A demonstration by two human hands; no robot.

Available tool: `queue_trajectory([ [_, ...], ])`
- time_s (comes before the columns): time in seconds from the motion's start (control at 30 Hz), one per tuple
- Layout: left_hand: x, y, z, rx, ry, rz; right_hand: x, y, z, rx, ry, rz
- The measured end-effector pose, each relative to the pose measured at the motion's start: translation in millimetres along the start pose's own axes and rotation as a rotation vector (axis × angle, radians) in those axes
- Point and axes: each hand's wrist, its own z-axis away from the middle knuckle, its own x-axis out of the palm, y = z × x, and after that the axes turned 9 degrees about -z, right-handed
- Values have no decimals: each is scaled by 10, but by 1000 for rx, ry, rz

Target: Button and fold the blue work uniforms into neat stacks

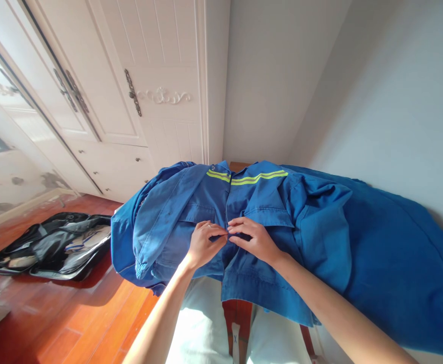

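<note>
A blue work jacket [191,212] with yellow-green reflective stripes [257,177] lies spread in front of me on more blue cloth [388,253]. My left hand [203,244] pinches the left edge of the jacket's front opening, fingers closed on the fabric. My right hand [253,238] pinches the right edge just beside it. The fingertips of both hands nearly touch at the placket, below the chest pockets. Whatever small fastener sits between them is hidden by the fingers.
A white wardrobe [145,81] with metal handles stands behind at the left. An open black suitcase [50,247] with items lies on the red-brown wooden floor [73,318]. A pale wall [376,101] runs along the right. My light trousers [206,328] show below.
</note>
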Motion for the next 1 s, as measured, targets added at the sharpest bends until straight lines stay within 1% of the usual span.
queue_trajectory([
  [0.13,-81,46,7,47,-82,35,31,-9,14,-53,-31,74],
  [0.3,-28,-2,-33,-8,-56,43,26,-21,-4,-64,-28,108],
  [0.4,5,-45,-55,-26,-50,68,1,-46,-21,-45,-69,79],
  [0.47,6,-57,-63,-45,-46,84,-13,-56,-22,-23,-96,67],
  [0.63,-14,-48,-74,-60,-51,108,-1,-41,-11,24,-55,100],
  [0.73,-19,-38,-76,-67,-55,92,1,-21,-17,58,-70,94],
  [0.9,-22,-14,-72,-59,-60,66,-62,37,-43,205,-114,-1],
  [1.0,-12,-3,-67,-53,-21,16,-104,88,-66,269,-143,-51],
])
